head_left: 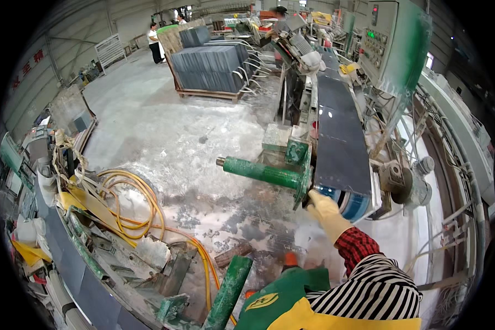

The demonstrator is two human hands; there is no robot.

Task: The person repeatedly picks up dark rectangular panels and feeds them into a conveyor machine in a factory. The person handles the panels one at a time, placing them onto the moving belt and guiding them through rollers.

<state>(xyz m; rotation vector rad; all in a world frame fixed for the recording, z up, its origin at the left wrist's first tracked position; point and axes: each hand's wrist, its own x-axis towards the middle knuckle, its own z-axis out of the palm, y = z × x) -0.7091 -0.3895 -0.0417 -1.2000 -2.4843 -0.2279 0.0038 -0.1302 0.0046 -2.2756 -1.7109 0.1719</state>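
A: We have one gloved hand (325, 212) out in front, the pale work glove at the near end of the conveyor belt (338, 137), just where the blue end roller (351, 202) turns under. From the red checked cuff and striped sleeve rising at the lower right, we take it for our right hand.

B: Is it gripping anything?

A: We cannot tell. The fingers point up at the green bracket (301, 184) beside the roller and seem to touch it, but whether they close round anything is hidden. Our left hand is out of view.

B: So which step are we at?

A: We judge it a check or adjustment at the belt's end, beside the green shaft (261, 172) that sticks out to the left.

B: And the next move?

A: It calls for care: fingers stay clear of the gap between roller and belt, and our footing stays clear of the yellow hoses (143, 209) coiled on the wet floor (165, 126).
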